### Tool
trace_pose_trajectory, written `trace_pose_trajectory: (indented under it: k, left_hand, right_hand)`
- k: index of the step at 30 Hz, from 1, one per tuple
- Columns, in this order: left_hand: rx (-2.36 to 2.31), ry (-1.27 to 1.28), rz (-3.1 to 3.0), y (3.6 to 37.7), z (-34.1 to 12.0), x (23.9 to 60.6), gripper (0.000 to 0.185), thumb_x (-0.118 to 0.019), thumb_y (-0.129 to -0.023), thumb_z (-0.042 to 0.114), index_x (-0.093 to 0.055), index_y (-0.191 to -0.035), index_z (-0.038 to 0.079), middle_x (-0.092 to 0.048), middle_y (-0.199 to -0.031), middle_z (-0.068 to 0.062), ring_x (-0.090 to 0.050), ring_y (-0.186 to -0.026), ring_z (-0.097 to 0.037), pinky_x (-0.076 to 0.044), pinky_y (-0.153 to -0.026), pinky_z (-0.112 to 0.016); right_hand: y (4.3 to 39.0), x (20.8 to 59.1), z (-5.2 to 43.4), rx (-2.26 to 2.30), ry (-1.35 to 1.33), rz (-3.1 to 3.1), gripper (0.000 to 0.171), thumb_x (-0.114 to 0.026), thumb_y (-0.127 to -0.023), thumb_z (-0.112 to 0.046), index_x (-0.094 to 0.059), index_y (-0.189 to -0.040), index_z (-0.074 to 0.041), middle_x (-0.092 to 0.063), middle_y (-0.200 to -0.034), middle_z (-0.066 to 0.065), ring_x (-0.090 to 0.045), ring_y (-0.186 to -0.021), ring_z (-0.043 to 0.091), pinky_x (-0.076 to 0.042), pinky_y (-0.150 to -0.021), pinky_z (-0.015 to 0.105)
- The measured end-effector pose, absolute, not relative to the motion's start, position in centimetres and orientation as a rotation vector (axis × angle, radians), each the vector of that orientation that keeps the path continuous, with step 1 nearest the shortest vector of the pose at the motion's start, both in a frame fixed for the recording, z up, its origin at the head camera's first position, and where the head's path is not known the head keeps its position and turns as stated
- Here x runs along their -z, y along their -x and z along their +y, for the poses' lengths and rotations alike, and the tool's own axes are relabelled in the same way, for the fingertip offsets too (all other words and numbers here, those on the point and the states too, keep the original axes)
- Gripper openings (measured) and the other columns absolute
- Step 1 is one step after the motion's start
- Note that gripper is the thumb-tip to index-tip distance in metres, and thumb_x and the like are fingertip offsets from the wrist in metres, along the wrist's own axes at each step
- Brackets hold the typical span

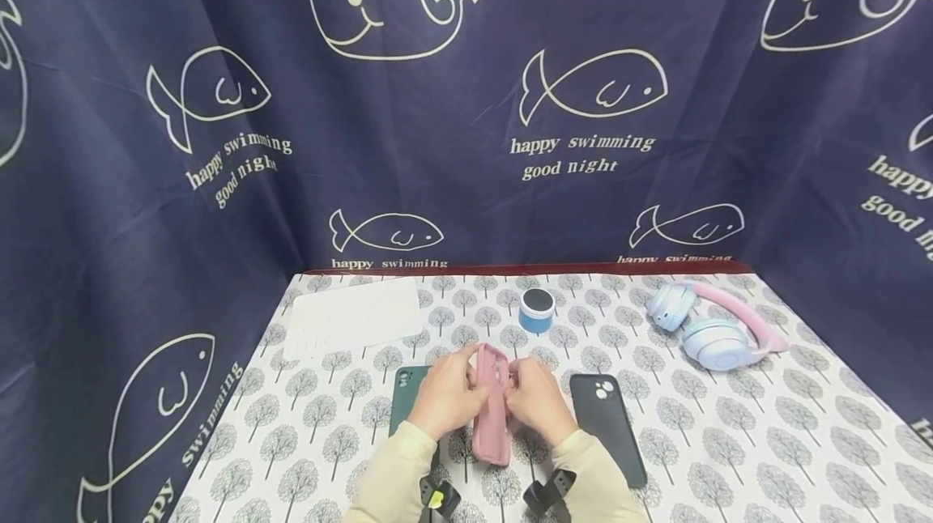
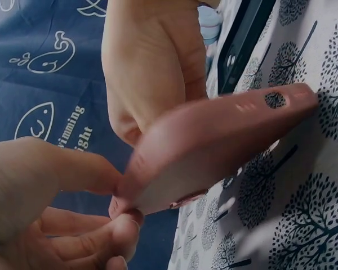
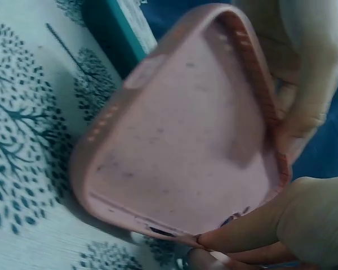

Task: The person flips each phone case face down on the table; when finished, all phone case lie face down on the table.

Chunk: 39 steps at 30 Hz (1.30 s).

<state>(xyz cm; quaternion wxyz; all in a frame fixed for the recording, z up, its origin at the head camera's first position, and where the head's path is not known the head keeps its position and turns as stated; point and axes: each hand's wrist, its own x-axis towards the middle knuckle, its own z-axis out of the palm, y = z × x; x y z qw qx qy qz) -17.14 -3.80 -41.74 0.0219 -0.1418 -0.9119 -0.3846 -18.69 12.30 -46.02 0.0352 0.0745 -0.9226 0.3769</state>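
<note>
A pink phone case (image 1: pixel 492 430) is held tilted on its side above the table between both hands. My left hand (image 1: pixel 448 393) grips its left edge, the thumb reaching over toward the inside. From the other side my right hand (image 1: pixel 538 395) pinches the opposite edge between thumb and fingers. In the right wrist view the hollow inside of the pink phone case (image 3: pixel 180 140) shows, with nothing in it. A dark green phone case (image 1: pixel 406 397) lies partly hidden under my left hand and forearm. Beside my right forearm lies a black phone case (image 1: pixel 608 426).
Behind the hands stands a small blue and white cylinder (image 1: pixel 537 311) with a dark top. Blue and pink headphones (image 1: pixel 717 341) lie at the back right. White sheets (image 1: pixel 353 314) are at the back left. A dark blue curtain (image 1: pixel 474 142) hangs behind the tree-patterned tablecloth (image 1: pixel 700 434).
</note>
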Motion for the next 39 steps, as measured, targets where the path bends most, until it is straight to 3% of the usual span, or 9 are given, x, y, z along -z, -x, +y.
trace_pose_trajectory:
  k: [5, 14, 22, 29, 34, 39]
  left_hand:
    - [1.194, 0.464, -2.815, 17.3, -3.3, 42.1, 0.061, -0.072, -0.079, 0.012, -0.055, -0.136, -0.002, -0.06, -0.076, 0.003, -0.049, -0.06, -0.008, -0.044, -0.054, -0.026]
    - [1.085, 0.528, -2.755, 17.6, -2.8, 43.4, 0.05, -0.076, -0.08, 0.018, -0.065, -0.126, 0.004, -0.057, -0.071, 0.008, -0.048, -0.061, -0.006, -0.043, -0.058, -0.025]
    - [1.111, 0.549, -2.744, 17.6, -2.6, 44.0, 0.051, -0.074, -0.083, 0.02, -0.062, -0.128, 0.001, -0.058, -0.073, 0.009, -0.05, -0.061, -0.006, -0.044, -0.056, -0.025]
    - [1.124, 0.526, -2.736, 17.6, -2.5, 44.0, 0.05, -0.074, -0.083, 0.022, -0.063, -0.127, 0.003, -0.055, -0.07, 0.011, -0.047, -0.059, -0.005, -0.042, -0.054, -0.024]
    - [1.217, 0.542, -2.7, 17.8, -2.4, 44.3, 0.036, -0.062, -0.092, 0.011, -0.064, -0.127, 0.005, -0.058, -0.071, 0.009, -0.045, -0.051, -0.003, -0.041, -0.049, -0.023]
    - [1.281, 0.548, -2.684, 18.1, -2.6, 44.7, 0.038, -0.046, -0.097, -0.001, -0.058, -0.132, 0.006, -0.063, -0.075, 0.0, -0.047, -0.056, -0.003, -0.044, -0.058, -0.025]
  right_hand:
    - [18.8, 46.6, 11.9, -1.215, -0.233, -2.84, 0.028, -0.064, -0.069, 0.011, -0.07, -0.096, 0.007, -0.06, -0.068, 0.003, -0.052, -0.056, 0.013, -0.046, -0.05, 0.028]
    - [18.8, 47.5, 11.2, -1.052, -0.264, -2.845, 0.015, -0.065, -0.073, 0.001, -0.073, -0.085, -0.001, -0.061, -0.068, 0.001, -0.055, -0.064, 0.017, -0.048, -0.061, 0.035]
    - [18.6, 47.4, 11.2, -1.074, -0.264, -2.827, 0.016, -0.069, -0.074, -0.004, -0.074, -0.088, 0.0, -0.07, -0.078, 0.007, -0.063, -0.07, 0.022, -0.054, -0.069, 0.041]
    - [18.9, 47.0, 11.9, -1.158, -0.296, -2.855, 0.023, -0.067, -0.071, 0.001, -0.073, -0.093, 0.004, -0.067, -0.072, 0.006, -0.06, -0.065, 0.019, -0.052, -0.062, 0.037]
    - [18.9, 45.1, 13.1, -1.294, -0.241, -2.872, 0.022, -0.067, -0.082, -0.002, -0.073, -0.102, 0.003, -0.065, -0.075, 0.002, -0.06, -0.066, 0.015, -0.052, -0.064, 0.035]
    - [18.9, 43.3, 13.0, -1.425, -0.227, -2.774, 0.018, -0.068, -0.092, -0.018, -0.077, -0.096, -0.003, -0.068, -0.073, -0.001, -0.061, -0.066, 0.014, -0.051, -0.064, 0.033]
